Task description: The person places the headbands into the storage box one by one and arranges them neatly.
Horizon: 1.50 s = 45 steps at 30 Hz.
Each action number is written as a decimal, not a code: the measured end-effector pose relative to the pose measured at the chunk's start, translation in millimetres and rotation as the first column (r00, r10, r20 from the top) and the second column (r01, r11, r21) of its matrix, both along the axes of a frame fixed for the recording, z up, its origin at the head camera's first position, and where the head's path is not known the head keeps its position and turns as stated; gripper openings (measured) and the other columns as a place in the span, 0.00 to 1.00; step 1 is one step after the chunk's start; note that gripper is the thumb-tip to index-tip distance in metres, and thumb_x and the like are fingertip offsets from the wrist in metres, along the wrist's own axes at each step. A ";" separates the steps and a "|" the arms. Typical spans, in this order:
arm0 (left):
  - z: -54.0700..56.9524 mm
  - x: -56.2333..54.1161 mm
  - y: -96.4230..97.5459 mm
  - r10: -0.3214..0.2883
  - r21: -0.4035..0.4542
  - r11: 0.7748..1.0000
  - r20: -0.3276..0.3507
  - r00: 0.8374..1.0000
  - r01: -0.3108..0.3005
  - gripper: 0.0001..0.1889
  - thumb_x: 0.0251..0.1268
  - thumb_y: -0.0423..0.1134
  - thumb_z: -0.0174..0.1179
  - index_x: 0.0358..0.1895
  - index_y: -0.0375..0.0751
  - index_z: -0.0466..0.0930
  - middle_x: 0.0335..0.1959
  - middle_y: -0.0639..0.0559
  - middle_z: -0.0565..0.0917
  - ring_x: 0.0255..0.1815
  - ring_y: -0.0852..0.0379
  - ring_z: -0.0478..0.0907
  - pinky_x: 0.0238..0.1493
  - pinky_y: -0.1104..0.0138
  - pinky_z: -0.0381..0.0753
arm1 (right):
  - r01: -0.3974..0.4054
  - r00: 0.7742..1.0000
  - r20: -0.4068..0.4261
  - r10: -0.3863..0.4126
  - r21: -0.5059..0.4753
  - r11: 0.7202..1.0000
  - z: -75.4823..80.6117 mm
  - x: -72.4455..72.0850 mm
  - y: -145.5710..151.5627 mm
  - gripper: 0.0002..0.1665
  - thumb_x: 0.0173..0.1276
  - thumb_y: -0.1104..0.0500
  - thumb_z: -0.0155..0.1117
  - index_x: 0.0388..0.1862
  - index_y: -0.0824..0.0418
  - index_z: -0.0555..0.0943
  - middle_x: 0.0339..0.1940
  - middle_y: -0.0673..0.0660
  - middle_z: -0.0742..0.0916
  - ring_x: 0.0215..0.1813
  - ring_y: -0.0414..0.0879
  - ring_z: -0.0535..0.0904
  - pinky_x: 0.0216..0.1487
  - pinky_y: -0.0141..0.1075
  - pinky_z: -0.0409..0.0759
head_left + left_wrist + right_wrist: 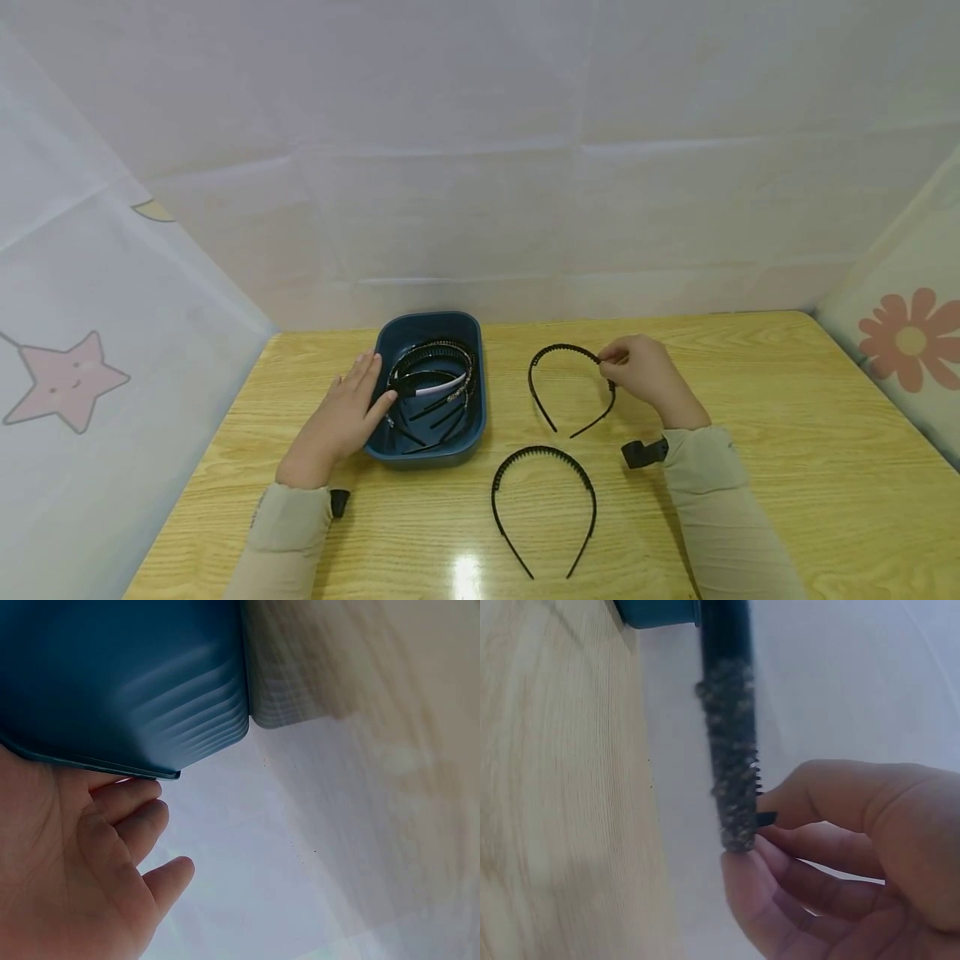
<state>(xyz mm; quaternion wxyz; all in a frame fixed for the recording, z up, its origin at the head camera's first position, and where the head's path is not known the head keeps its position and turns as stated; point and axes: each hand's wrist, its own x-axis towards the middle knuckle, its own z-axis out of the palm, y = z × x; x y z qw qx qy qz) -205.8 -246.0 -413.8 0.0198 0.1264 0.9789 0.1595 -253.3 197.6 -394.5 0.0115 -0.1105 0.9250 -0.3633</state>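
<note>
My right hand pinches the right side of a black headband to the right of the blue bin. In the right wrist view, thumb and fingers grip that headband, whose outer face carries sparkly stones. My left hand lies with straight fingers along the left rim of the blue bin; the left wrist view has the palm under the rim of the bin. Several headbands sit inside the bin, one with a white band and a dark bow-like part.
Another black toothed headband lies on the wooden table nearer the front edge. A pale cloth wall rises behind the table, with printed side sheets left and right.
</note>
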 end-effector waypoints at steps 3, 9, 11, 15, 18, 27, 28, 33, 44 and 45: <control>0.1 -0.2 0.4 -0.002 -0.001 1.000 -0.001 1.000 0.002 0.40 0.83 0.59 0.38 0.81 0.31 0.43 0.83 0.35 0.43 0.83 0.37 0.40 0.77 0.37 0.43 | 0.038 0.999 -0.005 -0.038 -0.035 0.999 -0.3 0.2 -2.0 0.14 0.73 0.62 0.63 0.52 0.69 0.86 0.43 0.63 0.87 0.45 0.56 0.84 0.42 0.48 0.84; 0.1 -1.0 0.5 -0.005 0.003 1.000 0.001 1.000 0.005 0.40 0.83 0.59 0.37 0.82 0.31 0.43 0.83 0.35 0.43 0.83 0.37 0.40 0.77 0.37 0.42 | 0.094 0.995 -0.037 -0.098 -0.083 0.992 0.2 -0.1 -6.4 0.14 0.73 0.61 0.63 0.52 0.68 0.86 0.45 0.64 0.88 0.47 0.57 0.83 0.44 0.48 0.84; 0.3 -1.2 0.6 -0.004 0.009 1.000 0.003 1.000 0.004 0.40 0.83 0.58 0.38 0.82 0.31 0.43 0.83 0.35 0.42 0.83 0.37 0.40 0.77 0.37 0.42 | 0.107 0.992 -0.055 -0.113 -0.105 0.989 0.2 0.4 -8.9 0.14 0.72 0.61 0.64 0.52 0.67 0.86 0.46 0.64 0.88 0.47 0.57 0.84 0.45 0.48 0.84; 0.6 -1.5 0.7 -0.004 0.014 1.000 0.006 1.000 0.004 0.39 0.84 0.56 0.40 0.81 0.30 0.43 0.83 0.35 0.42 0.83 0.36 0.40 0.77 0.37 0.42 | 0.119 0.987 -0.088 -0.134 -0.160 0.980 -0.9 1.6 -15.9 0.14 0.72 0.62 0.64 0.51 0.67 0.87 0.43 0.64 0.89 0.45 0.56 0.85 0.43 0.48 0.85; 0.0 -1.9 0.3 -0.004 0.012 1.000 0.006 1.000 0.004 0.39 0.84 0.56 0.40 0.81 0.30 0.43 0.83 0.34 0.43 0.83 0.36 0.40 0.77 0.37 0.42 | 0.127 0.982 -0.113 -0.151 -0.194 0.973 -2.9 2.4 -22.1 0.15 0.71 0.61 0.64 0.52 0.67 0.87 0.42 0.63 0.89 0.43 0.56 0.85 0.42 0.47 0.85; -0.1 -1.4 0.2 -0.010 0.003 1.000 -0.001 1.000 0.010 0.39 0.84 0.57 0.40 0.81 0.30 0.43 0.82 0.33 0.43 0.82 0.36 0.40 0.77 0.36 0.42 | 0.145 0.975 -0.123 -0.183 -0.269 0.952 -5.2 6.8 -43.7 0.15 0.71 0.61 0.66 0.53 0.67 0.86 0.43 0.63 0.89 0.44 0.55 0.85 0.44 0.47 0.86; -0.1 -1.2 0.2 -0.009 0.000 1.000 -0.002 1.000 0.009 0.39 0.84 0.57 0.40 0.81 0.30 0.43 0.82 0.33 0.43 0.82 0.36 0.40 0.77 0.36 0.42 | 0.140 0.976 -0.124 -0.179 -0.275 0.951 -5.4 6.6 -46.2 0.15 0.71 0.61 0.66 0.53 0.67 0.87 0.42 0.62 0.89 0.44 0.55 0.86 0.43 0.47 0.86; 0.1 -0.3 0.2 -0.006 -0.006 1.000 -0.008 1.000 0.006 0.39 0.84 0.56 0.41 0.81 0.30 0.43 0.82 0.33 0.44 0.82 0.36 0.41 0.77 0.36 0.43 | 0.124 0.978 -0.122 -0.167 -0.299 0.946 -8.4 4.2 -56.0 0.14 0.70 0.61 0.67 0.51 0.66 0.87 0.41 0.61 0.89 0.43 0.53 0.85 0.42 0.45 0.86; 0.9 -0.2 0.7 -0.008 -0.005 1.000 -0.008 1.000 0.008 0.41 0.83 0.59 0.39 0.81 0.30 0.43 0.82 0.33 0.44 0.82 0.35 0.41 0.77 0.36 0.43 | 0.120 0.985 -0.071 -0.154 -0.348 0.930 -8.0 -2.6 -83.8 0.14 0.69 0.60 0.68 0.51 0.64 0.88 0.40 0.59 0.89 0.40 0.51 0.86 0.40 0.42 0.86; 1.1 -0.2 0.7 -0.008 -0.006 1.000 -0.008 1.000 0.008 0.40 0.83 0.58 0.40 0.81 0.30 0.43 0.82 0.34 0.44 0.82 0.35 0.41 0.77 0.36 0.43 | 0.121 0.986 -0.065 -0.154 -0.353 0.928 -7.5 -3.2 -86.3 0.14 0.70 0.59 0.68 0.51 0.64 0.88 0.40 0.59 0.89 0.40 0.51 0.86 0.40 0.42 0.86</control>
